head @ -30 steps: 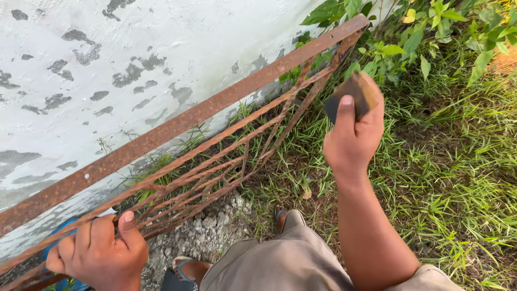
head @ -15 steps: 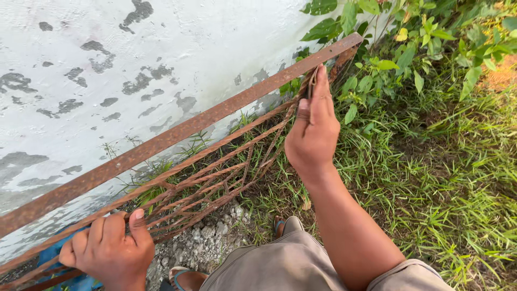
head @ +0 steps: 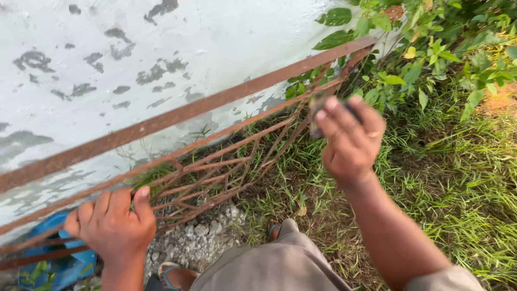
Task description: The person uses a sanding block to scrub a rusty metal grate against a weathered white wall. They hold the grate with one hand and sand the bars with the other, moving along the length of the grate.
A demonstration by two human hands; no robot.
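Note:
A rusty metal grille with thin bent bars leans against a white, peeling wall. My left hand grips a lower bar of the grille at the bottom left. My right hand is closed on a small dark piece, likely sandpaper, held against the bars near the grille's upper right end. The hand is blurred.
Green leafy plants crowd the top right. Grass covers the ground on the right. Gravel lies below the grille, and a blue object sits at the bottom left. My sandalled feet and tan shorts show at the bottom.
My right hand has come down from the grille's top corner along the bars toward me. The left hand keeps its grip on the lower bar.

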